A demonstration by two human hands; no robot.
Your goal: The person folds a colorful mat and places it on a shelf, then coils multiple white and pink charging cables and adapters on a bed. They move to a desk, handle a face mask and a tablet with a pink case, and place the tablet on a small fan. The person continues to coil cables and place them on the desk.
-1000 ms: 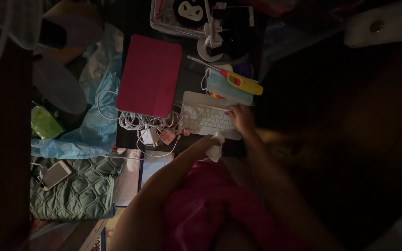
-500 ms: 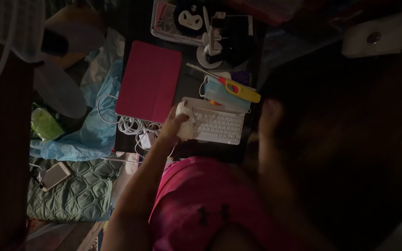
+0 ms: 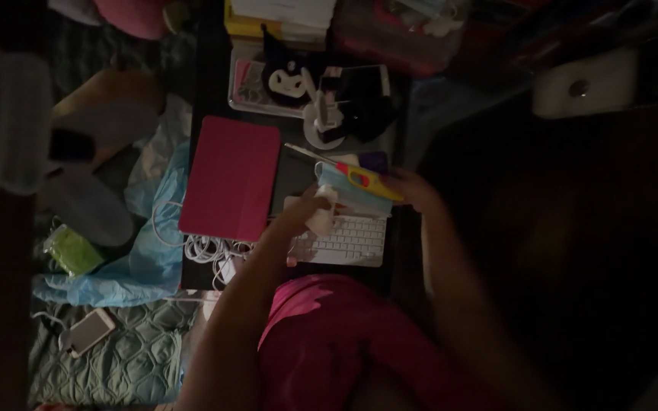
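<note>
My left hand (image 3: pixel 308 207) grips a crumpled white cloth (image 3: pixel 321 222) and presses it on the top left corner of a white keyboard (image 3: pixel 348 245). My right hand (image 3: pixel 414 189) rests at the right end of a yellow long-nosed lighter (image 3: pixel 363 177), which lies on a blue face mask (image 3: pixel 348 195) just above the keyboard. The dim light hides whether its fingers close on either one. All of this sits on a dark low table (image 3: pixel 298 171).
A pink tablet case (image 3: pixel 230 179) lies left of the keyboard, with tangled white cables (image 3: pixel 211 250) below it. A small white fan (image 3: pixel 321 122) and a clear box stand behind. A blue plastic bag (image 3: pixel 146 243), green quilt (image 3: pixel 138 358) and phone (image 3: pixel 89 331) lie left.
My left hand brought the cloth from the keyboard's front edge to its top left corner. My right hand left the keys and moved up to the lighter and mask. The view shifted downward.
</note>
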